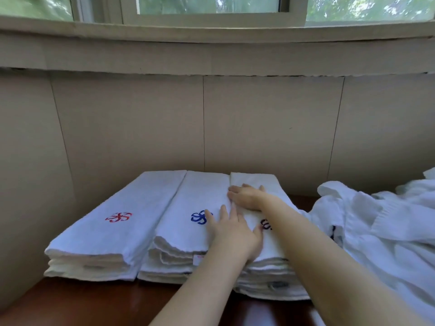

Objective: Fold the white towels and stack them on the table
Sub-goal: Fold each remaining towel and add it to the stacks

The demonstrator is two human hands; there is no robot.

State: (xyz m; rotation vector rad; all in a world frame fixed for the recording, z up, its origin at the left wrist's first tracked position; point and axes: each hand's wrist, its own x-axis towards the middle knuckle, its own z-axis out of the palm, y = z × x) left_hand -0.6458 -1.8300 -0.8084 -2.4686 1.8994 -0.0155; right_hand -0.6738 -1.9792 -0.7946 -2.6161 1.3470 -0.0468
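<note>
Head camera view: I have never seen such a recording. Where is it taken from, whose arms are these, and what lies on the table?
No machine here. The picture comes from a camera worn on a person's head, looking forward and down, so both bare arms are the wearer's own. On the table stand three stacks of folded white towels: the left stack with a red emblem, the middle stack with a blue one, and the right stack. The right hand lies flat on the right stack; the left hand lies flat across the right and middle stacks. Neither grips anything. At the right lies a heap of loose towels, not yet folded.
</note>
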